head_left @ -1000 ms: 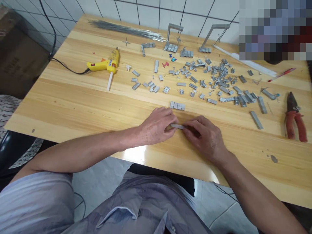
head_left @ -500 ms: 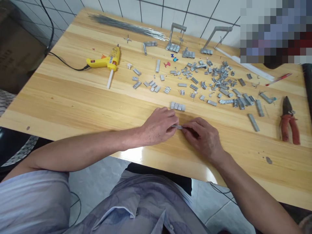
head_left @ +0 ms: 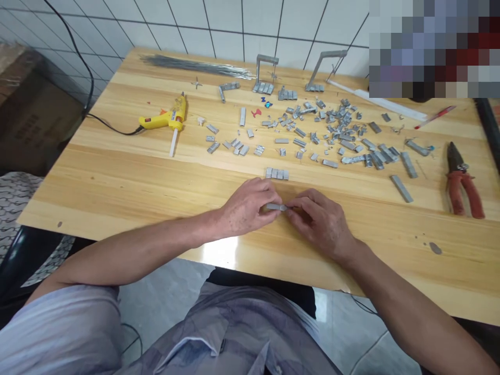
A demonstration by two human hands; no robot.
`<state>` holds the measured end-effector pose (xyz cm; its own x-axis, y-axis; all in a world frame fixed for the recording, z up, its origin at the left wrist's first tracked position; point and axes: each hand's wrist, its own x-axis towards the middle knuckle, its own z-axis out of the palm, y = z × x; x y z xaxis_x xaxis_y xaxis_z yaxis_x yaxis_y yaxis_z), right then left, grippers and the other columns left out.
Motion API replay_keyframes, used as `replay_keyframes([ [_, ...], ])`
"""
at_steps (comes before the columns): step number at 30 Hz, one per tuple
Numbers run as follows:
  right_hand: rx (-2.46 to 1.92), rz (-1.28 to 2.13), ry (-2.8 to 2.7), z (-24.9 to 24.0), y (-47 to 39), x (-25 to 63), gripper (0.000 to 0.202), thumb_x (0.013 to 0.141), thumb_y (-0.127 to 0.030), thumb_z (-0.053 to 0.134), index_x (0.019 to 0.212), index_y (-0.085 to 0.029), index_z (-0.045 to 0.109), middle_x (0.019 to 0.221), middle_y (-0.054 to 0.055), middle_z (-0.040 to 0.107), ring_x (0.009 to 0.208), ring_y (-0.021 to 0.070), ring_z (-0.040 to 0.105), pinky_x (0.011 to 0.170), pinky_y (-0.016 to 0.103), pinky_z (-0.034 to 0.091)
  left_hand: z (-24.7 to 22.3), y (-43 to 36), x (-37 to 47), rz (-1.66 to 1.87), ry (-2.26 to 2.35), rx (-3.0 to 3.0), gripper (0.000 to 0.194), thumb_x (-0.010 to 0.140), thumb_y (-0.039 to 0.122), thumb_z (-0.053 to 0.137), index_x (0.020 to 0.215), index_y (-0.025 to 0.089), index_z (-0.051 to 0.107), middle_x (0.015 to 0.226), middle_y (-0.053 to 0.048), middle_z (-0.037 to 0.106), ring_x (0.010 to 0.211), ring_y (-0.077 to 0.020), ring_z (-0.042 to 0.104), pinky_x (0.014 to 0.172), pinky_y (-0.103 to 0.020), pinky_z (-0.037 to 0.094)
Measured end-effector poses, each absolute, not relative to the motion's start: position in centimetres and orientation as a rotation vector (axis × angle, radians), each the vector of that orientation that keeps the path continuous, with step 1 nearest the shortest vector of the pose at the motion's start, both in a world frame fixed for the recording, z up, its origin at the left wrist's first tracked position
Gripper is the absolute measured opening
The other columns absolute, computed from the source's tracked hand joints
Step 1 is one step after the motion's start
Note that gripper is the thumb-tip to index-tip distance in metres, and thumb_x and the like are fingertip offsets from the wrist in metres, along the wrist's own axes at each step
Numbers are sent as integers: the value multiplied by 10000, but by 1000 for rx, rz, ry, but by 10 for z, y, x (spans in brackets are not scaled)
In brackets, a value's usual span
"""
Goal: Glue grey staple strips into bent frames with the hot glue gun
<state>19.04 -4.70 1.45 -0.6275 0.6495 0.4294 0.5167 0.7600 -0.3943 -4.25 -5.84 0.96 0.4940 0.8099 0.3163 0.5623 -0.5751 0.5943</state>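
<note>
Wooden tabletop (head_left: 136,192) stretches beneath both hands. The left hand (head_left: 248,205) pinches a slim, dull grey strip (head_left: 274,207) between fingers and thumb; the right hand (head_left: 320,221) closes its fingertips on the other end. Just beyond the hands, four grey blocks (head_left: 274,174) sit side by side, seemingly finished; farther out, many loose grey pieces (head_left: 344,115) look unassembled.

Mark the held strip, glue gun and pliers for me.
Strip (head_left: 274,207), head view: middle of its visible length.
Glue gun (head_left: 166,120), head view: yellow handle, near the barrel.
Pliers (head_left: 462,167), head view: pivot.

Grey strip (head_left: 273,207), yellow glue gun (head_left: 177,114)
</note>
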Motion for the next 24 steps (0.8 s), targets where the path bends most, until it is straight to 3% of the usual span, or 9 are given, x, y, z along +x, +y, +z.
replay_keyframes([
  [24, -920, 372, -2394, 6, -46, 187, 111, 1011, -236, 612, 966, -190, 703, 894, 70, 728, 768, 174, 667, 657, 287, 502, 8, -59, -42, 832, 1100, 2350, 79, 988, 223, 675, 944, 179, 723, 880, -29, 730, 864, -171, 657, 859, -340, 490],
])
